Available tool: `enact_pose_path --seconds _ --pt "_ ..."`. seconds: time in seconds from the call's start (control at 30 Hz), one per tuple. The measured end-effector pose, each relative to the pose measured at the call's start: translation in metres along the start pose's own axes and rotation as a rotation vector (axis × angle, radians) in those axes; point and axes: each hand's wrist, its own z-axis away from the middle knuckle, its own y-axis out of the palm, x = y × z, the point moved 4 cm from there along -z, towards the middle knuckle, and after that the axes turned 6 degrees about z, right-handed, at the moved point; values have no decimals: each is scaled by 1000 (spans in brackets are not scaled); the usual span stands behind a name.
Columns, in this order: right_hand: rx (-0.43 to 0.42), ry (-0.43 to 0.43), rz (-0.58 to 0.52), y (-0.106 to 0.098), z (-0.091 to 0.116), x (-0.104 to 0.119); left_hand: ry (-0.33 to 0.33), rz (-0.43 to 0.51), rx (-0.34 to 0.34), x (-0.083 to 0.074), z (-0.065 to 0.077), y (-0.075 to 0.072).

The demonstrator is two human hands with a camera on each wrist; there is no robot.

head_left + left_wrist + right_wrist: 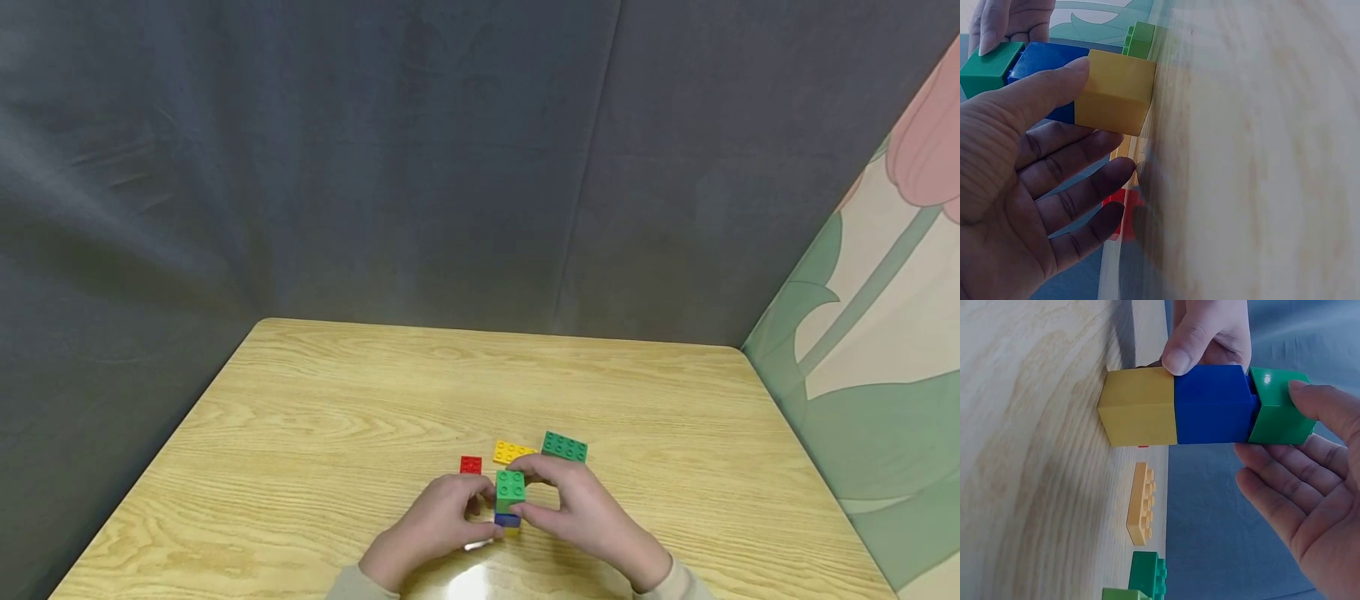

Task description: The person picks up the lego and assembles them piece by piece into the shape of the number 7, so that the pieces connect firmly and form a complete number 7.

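Observation:
A small stack of toy building bricks stands on the table, a yellow brick (pixel 1138 407) at the bottom and a blue brick (pixel 1213 405) above it. My left hand (pixel 442 515) steadies the stack, its thumb across the seam between blue and yellow. At the top, my right hand (pixel 581 510) pinches a green brick (pixel 510 490) between thumb and fingers. That green brick sits slightly tilted on the blue one, with a narrow gap showing in the right wrist view.
Behind the hands lie a red brick (pixel 471 464), a flat yellow brick (pixel 513 452) and a dark green brick (pixel 565 447). A lime green brick (pixel 1139 40) shows near the stack in the left wrist view. A grey curtain (pixel 420 167) hangs beyond the wooden table (pixel 315 417).

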Motion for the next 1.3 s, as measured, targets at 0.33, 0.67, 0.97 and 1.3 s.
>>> enact_pose_path --seconds 0.33,0.67,0.97,1.3 --pt "4 12 -3 1 0 0 -8 3 7 0 0 0" --pt "4 23 14 0 0 2 -14 5 15 0 -1 0" --pt "-14 28 64 1 1 3 -21 4 17 -1 -1 0" --pt "-16 21 51 1 2 2 -7 6 14 1 -1 1"
